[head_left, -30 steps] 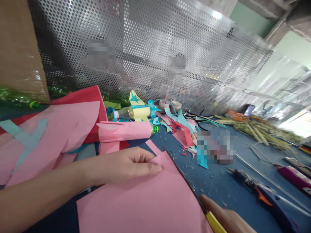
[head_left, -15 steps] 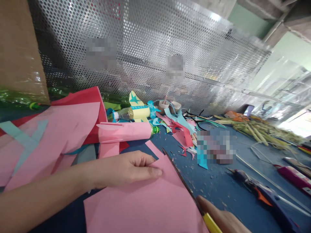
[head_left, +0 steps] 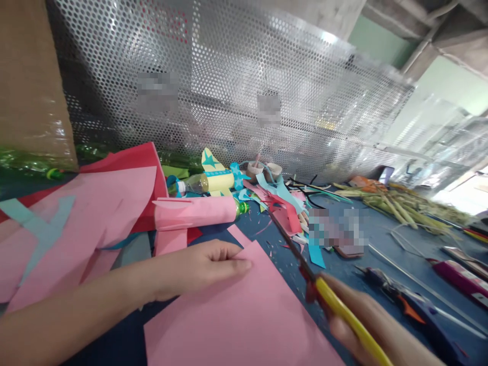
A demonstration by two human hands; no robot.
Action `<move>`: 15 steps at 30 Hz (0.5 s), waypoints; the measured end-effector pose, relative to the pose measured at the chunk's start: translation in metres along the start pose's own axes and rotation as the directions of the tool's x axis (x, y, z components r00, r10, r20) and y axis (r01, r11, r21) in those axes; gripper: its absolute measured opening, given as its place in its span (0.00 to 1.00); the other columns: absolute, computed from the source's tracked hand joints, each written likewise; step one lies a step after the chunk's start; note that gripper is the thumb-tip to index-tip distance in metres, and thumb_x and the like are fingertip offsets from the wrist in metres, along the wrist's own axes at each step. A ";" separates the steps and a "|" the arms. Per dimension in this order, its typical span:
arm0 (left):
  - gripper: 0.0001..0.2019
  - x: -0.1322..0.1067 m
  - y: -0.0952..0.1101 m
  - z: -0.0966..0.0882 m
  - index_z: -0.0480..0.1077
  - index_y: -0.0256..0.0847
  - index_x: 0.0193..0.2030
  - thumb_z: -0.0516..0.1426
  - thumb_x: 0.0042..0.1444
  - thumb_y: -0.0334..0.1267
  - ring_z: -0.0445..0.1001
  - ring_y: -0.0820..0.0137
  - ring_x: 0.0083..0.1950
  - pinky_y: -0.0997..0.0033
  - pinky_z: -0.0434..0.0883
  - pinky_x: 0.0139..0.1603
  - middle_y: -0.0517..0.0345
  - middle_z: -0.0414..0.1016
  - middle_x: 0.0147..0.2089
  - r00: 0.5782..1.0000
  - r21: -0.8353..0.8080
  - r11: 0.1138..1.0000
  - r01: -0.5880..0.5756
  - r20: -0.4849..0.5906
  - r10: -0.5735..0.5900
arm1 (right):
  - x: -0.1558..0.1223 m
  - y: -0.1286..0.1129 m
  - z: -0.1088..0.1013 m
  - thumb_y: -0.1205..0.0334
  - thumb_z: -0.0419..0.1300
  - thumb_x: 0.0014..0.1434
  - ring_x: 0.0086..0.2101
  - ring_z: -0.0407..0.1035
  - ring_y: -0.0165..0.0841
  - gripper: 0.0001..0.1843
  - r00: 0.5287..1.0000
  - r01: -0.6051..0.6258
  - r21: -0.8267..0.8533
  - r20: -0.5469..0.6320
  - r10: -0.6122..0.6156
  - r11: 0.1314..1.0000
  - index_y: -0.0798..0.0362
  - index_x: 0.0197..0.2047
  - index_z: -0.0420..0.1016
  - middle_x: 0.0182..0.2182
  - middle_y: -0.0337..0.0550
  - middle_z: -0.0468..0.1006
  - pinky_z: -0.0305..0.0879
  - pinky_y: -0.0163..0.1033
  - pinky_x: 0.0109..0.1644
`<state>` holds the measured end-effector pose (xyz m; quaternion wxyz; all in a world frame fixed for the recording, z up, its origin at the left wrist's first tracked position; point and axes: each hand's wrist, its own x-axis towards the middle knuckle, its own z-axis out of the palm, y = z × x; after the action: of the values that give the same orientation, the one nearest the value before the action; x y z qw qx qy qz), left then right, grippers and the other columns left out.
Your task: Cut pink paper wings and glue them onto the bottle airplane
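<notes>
A sheet of pink paper (head_left: 244,310) lies in front of me, its far corner pinched between the thumb and fingers of my left hand (head_left: 217,264). My right hand (head_left: 351,310) is wrapped around the yellow handle of a pair of scissors (head_left: 292,244). Their dark blades point up and away, just right of the paper's edge and apart from it. Beyond my left hand lies a green bottle wrapped in pink paper (head_left: 202,211), with pink fins. A narrow pink strip (head_left: 239,236) sits by the held corner.
Pink and red sheets (head_left: 110,190) pile up at left. A clear bottle with yellow and blue paper (head_left: 221,180) lies behind. Coloured scraps (head_left: 284,206) are heaped mid-table. At right are a dark glue gun (head_left: 412,305), a purple object (head_left: 463,279) and dry stalks (head_left: 400,208). Perforated metal (head_left: 236,76) stands behind.
The scissors have come away from the paper's right edge and risen, with my right hand moving up into fuller view. My left hand keeps its hold on the sheet.
</notes>
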<state>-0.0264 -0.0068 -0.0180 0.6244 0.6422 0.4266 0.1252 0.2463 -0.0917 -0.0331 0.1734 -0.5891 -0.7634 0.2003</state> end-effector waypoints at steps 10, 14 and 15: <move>0.13 0.014 -0.018 0.017 0.68 0.41 0.39 0.62 0.51 0.46 0.75 0.67 0.41 0.70 0.69 0.41 0.61 0.76 0.37 0.998 -0.396 0.918 -0.018 -0.063 -0.008 | 0.074 0.021 -0.014 0.60 0.51 0.66 0.49 0.71 0.46 0.16 0.986 0.056 -0.330 -0.130 -0.104 0.942 0.59 0.48 0.74 0.49 0.60 0.75 0.65 0.52 0.54; 0.13 0.020 -0.020 0.013 0.65 0.43 0.43 0.60 0.52 0.40 0.76 0.68 0.38 0.71 0.70 0.38 0.61 0.76 0.38 0.992 -0.345 0.934 -0.088 -0.116 0.051 | 0.072 -0.001 -0.013 0.52 0.59 0.61 0.37 0.75 0.36 0.15 0.990 0.090 0.091 0.098 -0.099 0.992 0.53 0.46 0.75 0.40 0.46 0.80 0.71 0.39 0.41; 0.12 0.022 -0.021 0.012 0.64 0.44 0.44 0.59 0.53 0.39 0.76 0.68 0.38 0.71 0.70 0.37 0.61 0.76 0.39 0.988 -0.292 0.951 -0.103 -0.143 0.063 | 0.071 -0.003 -0.011 0.55 0.61 0.59 0.35 0.74 0.35 0.14 0.984 0.081 0.131 0.149 -0.100 0.988 0.53 0.45 0.76 0.38 0.44 0.80 0.70 0.38 0.39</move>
<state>-0.0134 -0.0025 -0.0475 0.6787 0.5484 0.4158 0.2564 0.2317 -0.0222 -0.0202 0.1587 -0.5244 -0.7866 0.2849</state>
